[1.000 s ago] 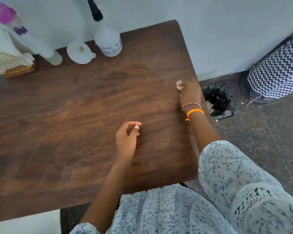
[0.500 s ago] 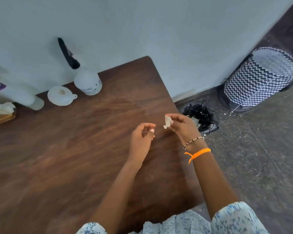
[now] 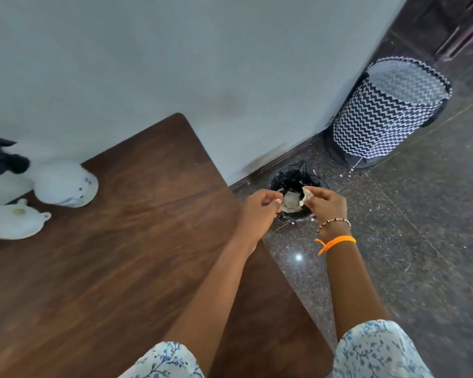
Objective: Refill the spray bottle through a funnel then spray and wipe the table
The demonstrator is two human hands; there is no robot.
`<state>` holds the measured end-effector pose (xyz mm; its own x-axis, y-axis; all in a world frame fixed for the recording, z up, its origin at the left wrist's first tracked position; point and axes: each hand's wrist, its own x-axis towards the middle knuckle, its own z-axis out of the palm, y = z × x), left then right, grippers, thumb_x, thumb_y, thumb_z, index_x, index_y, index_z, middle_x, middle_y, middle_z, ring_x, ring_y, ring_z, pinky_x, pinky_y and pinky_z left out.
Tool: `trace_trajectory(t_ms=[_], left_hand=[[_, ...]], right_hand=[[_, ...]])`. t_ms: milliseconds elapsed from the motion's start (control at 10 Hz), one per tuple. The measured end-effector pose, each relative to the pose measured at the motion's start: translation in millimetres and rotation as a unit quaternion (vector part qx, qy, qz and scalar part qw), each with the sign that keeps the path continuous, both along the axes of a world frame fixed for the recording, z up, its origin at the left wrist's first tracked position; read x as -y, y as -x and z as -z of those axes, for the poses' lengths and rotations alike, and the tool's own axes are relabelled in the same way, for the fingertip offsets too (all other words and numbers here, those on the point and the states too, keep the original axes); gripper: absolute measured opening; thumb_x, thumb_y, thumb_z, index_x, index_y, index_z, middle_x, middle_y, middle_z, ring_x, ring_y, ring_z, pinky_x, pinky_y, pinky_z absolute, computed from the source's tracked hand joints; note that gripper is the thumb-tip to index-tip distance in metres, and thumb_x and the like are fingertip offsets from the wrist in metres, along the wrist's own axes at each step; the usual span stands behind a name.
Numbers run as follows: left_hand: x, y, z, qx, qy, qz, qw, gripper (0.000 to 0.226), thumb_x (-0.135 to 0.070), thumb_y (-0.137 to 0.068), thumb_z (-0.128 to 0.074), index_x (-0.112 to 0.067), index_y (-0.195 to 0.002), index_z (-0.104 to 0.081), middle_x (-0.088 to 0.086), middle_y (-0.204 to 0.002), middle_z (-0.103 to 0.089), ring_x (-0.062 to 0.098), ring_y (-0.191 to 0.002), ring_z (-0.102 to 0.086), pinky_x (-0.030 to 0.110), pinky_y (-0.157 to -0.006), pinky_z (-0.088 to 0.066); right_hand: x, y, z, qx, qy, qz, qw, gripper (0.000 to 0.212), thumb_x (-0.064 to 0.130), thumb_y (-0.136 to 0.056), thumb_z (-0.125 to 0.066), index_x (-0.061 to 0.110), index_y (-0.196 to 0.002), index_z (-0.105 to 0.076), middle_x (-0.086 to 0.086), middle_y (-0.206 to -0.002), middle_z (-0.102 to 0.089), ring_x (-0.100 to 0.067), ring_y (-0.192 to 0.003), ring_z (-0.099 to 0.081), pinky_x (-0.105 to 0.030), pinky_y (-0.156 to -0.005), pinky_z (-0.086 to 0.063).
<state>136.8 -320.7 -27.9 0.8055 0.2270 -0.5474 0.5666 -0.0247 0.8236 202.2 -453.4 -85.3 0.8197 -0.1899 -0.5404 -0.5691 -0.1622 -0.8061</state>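
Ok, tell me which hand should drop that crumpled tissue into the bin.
Right. The right hand already pinches the crumpled tissue directly above the black-lined bin on the floor, so releasing it should probably suffice. The left hand is curled beside it, apparently holding nothing.

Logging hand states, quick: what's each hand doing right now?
Left hand: fingers curled over the bin; whether it holds anything cannot be told.
Right hand: pinches a crumpled tissue.
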Motion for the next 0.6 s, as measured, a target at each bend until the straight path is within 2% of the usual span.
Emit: trace_trajectory(t_ms=[100,200,300,400,500,600], left_hand=[[8,-32,17,-0.043,0.024,-0.011,0.999,0.012,-0.013,-0.094,-0.052,-0.019,-0.098,-0.061,-0.003,-0.090,-0.061,0.013,-0.090,-0.061,0.029,-0.091,-0.052],[8,-56,38,-0.083,0.042,-0.020,0.995,0.012,-0.009,-0.094,-0.051,-0.018,-0.096,-0.059,0.000,-0.094,-0.060,0.012,-0.089,-0.059,0.024,-0.085,-0.051],[3,-75,59,-0.111,0.040,-0.039,0.992,0.013,-0.007,-0.095,-0.049,-0.016,-0.098,-0.059,0.002,-0.095,-0.060,0.014,-0.091,-0.059,0.020,-0.076,-0.049],[2,-91,75,-0.130,0.052,-0.071,0.988,0.019,-0.002,-0.094,-0.047,-0.006,-0.107,-0.060,0.003,-0.086,-0.059,0.011,-0.081,-0.058,0.017,-0.066,-0.047],[5,-100,76,-0.140,0.082,-0.090,0.983,0.025,0.001,-0.094,-0.046,0.000,-0.116,-0.058,0.004,-0.084,-0.059,0.011,-0.079,-0.058,0.019,-0.070,-0.050],[8,-95,73,-0.131,0.094,-0.095,0.982,0.024,0.000,-0.093,-0.049,-0.003,-0.114,-0.060,0.003,-0.082,-0.059,0.011,-0.076,-0.058,0.020,-0.072,-0.050]], right_hand=[[4,-30,27,-0.002,0.084,0.026,0.996,0.025,-0.005,-0.080,-0.059,0.008,-0.097,-0.071,-0.011,-0.091,-0.069,-0.021,-0.082,-0.062,-0.040,-0.083,-0.054],[9,-60,48,-0.013,0.139,0.038,0.989,0.018,0.003,-0.081,-0.063,0.009,-0.097,-0.070,-0.010,-0.098,-0.070,-0.019,-0.082,-0.059,-0.031,-0.082,-0.052],[12,-86,74,-0.050,0.141,0.017,0.989,0.023,0.008,-0.086,-0.059,0.009,-0.108,-0.067,-0.011,-0.107,-0.067,-0.025,-0.096,-0.062,-0.025,-0.075,-0.045],[24,-104,111,-0.101,0.106,0.003,0.989,0.030,0.006,-0.087,-0.055,0.009,-0.116,-0.065,-0.013,-0.117,-0.064,-0.029,-0.107,-0.060,-0.035,-0.093,-0.049],[42,-99,121,-0.132,0.059,0.014,0.989,0.031,-0.001,-0.090,-0.049,0.002,-0.118,-0.061,-0.009,-0.092,-0.063,-0.021,-0.085,-0.060,-0.032,-0.082,-0.054],[42,-82,110,-0.114,-0.047,0.073,0.990,0.028,-0.008,-0.093,-0.040,-0.012,-0.117,-0.054,-0.006,-0.071,-0.051,-0.011,-0.056,-0.055,-0.021,-0.064,-0.052]])
